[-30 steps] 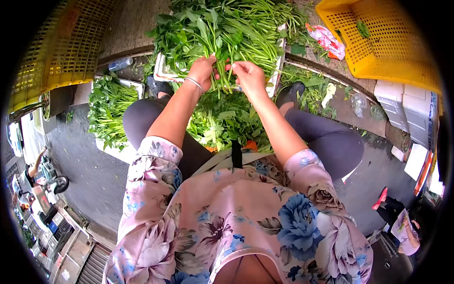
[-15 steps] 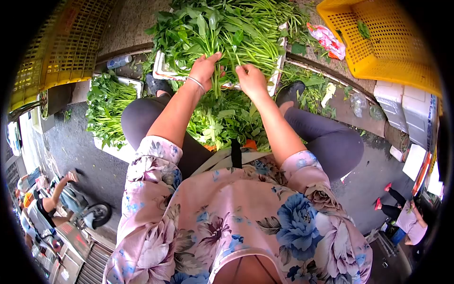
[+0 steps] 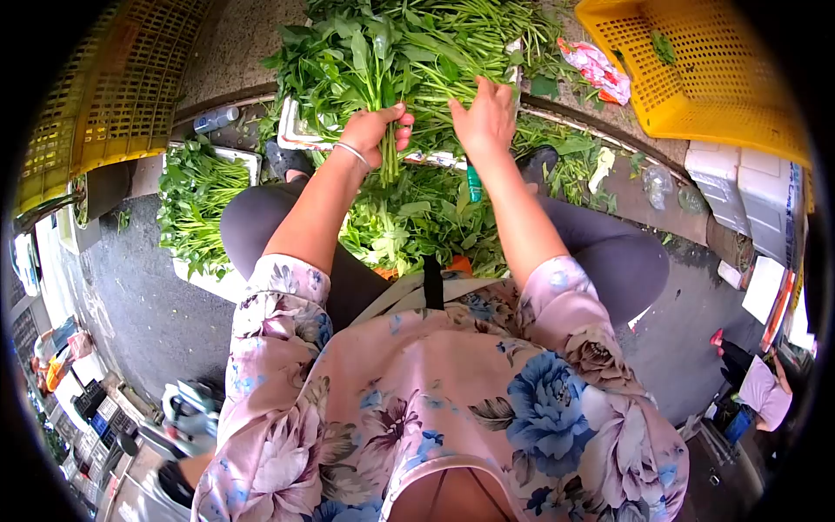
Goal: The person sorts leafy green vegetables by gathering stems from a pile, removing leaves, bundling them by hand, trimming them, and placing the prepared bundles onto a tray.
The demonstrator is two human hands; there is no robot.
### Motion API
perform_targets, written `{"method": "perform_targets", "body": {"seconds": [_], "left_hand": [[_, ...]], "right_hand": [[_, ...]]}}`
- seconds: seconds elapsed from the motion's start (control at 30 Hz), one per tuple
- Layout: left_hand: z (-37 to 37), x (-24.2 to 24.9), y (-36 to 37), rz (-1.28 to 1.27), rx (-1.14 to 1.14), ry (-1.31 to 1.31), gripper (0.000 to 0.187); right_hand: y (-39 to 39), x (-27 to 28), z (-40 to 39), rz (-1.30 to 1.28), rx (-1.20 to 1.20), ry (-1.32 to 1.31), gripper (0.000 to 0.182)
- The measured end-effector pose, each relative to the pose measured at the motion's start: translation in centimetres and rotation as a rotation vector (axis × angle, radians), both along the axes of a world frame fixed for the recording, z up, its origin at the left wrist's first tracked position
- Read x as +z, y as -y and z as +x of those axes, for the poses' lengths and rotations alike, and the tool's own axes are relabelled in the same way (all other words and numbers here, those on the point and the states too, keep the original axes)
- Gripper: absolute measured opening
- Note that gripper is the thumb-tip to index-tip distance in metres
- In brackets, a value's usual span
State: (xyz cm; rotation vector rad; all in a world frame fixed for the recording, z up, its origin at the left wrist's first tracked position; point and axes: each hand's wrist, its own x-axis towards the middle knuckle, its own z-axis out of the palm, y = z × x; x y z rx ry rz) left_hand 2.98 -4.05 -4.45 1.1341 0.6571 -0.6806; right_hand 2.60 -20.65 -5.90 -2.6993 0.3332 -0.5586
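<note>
My left hand, with a bracelet at the wrist, is closed around a small upright bunch of long-stemmed leafy greens resembling water spinach. To its right, my right hand is over the edge of a large pile of the same greens, thumb and fingers apart. I see nothing held in it. The pile lies on a white foam tray. A teal object with pale markings shows below my right wrist. More leafy greens lie between my legs.
At my left is another foam tray with greens, near a plastic bottle. Yellow crates stand at both sides. White foam boxes, a crumpled pink bag and loose trimmings lie on the right. A person is farther off.
My right hand has moved away from the bunch, rightward and up to the pile, and its fingers have spread. My left hand keeps the bunch. The teal object has come into view. The scooter has moved.
</note>
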Motion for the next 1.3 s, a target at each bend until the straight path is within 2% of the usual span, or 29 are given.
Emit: {"method": "perform_targets", "body": {"seconds": [0.03,0.1,0.17,0.23,0.27,0.3,0.37,0.4,0.5,0.53,0.57,0.63,0.7,0.73,0.83,0.87,0.9,1.0,1.1,1.2,1.3], "left_hand": [[0.0,-0.1,-0.3,-0.084,-0.004,0.064,0.015],[0.1,0.3,-0.6,-0.168,-0.001,0.136,0.016],[-0.1,0.9,-0.8,-0.408,0.174,0.279,0.015],[-0.2,0.8,-1.1,-0.457,0.206,0.287,0.012],[-0.1,0.6,-1.2,-0.486,0.214,0.271,0.012],[0.0,0.5,-1.3,-0.515,0.221,0.259,0.012],[0.0,-0.3,-1.4,-0.458,0.196,0.23,0.012],[0.0,-0.1,-1.3,-0.387,0.204,0.175,0.013],[-0.5,0.6,-0.7,-0.327,0.159,0.104,0.013],[-0.5,0.9,-0.7,-0.337,0.1,0.089,0.013],[-0.6,0.5,-0.6,-0.267,0.142,0.154,0.011],[-0.7,0.7,-0.9,-0.147,0.096,0.215,0.01],[-0.9,0.6,-1.0,-0.13,0.114,0.204,0.01],[-0.9,0.6,-1.0,-0.111,0.128,0.197,0.01],[-1.1,0.7,-1.1,-0.112,0.063,0.207,0.01],[-1.1,0.2,-1.2,-0.107,0.066,0.202,0.011],[-1.1,0.3,-1.2,-0.107,0.067,0.204,0.011],[-0.9,0.5,-1.3,-0.102,0.082,0.206,0.011],[-0.8,-0.2,-1.6,-0.118,0.099,0.188,0.014],[-0.7,-0.6,-1.6,-0.041,0.153,0.13,0.022],[-0.7,-0.4,-1.7,-0.051,0.07,0.14,0.027]], "right_hand": [[0.7,0.0,0.0,0.001,-0.003,0.005,0.021],[1.4,0.3,0.2,0.074,0.183,-0.34,0.019],[1.1,0.7,0.0,0.047,0.137,-0.313,0.015],[0.9,1.4,-0.6,0.331,0.125,-0.348,0.017],[0.6,1.8,-1.0,0.551,0.19,-0.257,0.017],[0.0,1.9,-1.5,0.554,0.191,-0.255,0.017],[-1.3,1.8,-2.6,1.034,0.203,-0.234,0.016],[-2.1,1.4,-3.1,1.168,0.242,-0.185,0.018],[-3.8,0.9,-4.5,1.269,0.284,-0.23,0.011],[-4.8,0.9,-5.0,1.439,0.34,-0.26,0.009],[-4.5,0.5,-4.9,1.385,0.399,-0.367,0.014],[-4.2,2.0,-4.1,1.318,0.165,-0.534,0.03],[-3.6,2.0,-2.3,1.287,0.207,-0.642,0.046],[-3.8,2.2,-1.3,1.329,0.153,-0.74,0.051],[-5.5,2.5,1.5,1.302,0.239,-0.582,0.054],[-6.5,1.9,2.2,1.249,0.18,-0.509,0.046],[-6.7,1.5,2.5,1.248,0.182,-0.508,0.046],[-7.0,0.8,2.8,1.47,0.136,-0.471,0.025],[-6.5,0.1,1.5,1.52,0.104,-0.396,0.022],[-5.9,0.3,0.4,1.608,0.041,-0.481,0.019],[-5.7,0.7,-0.1,1.66,0.074,-0.502,0.02]]}}
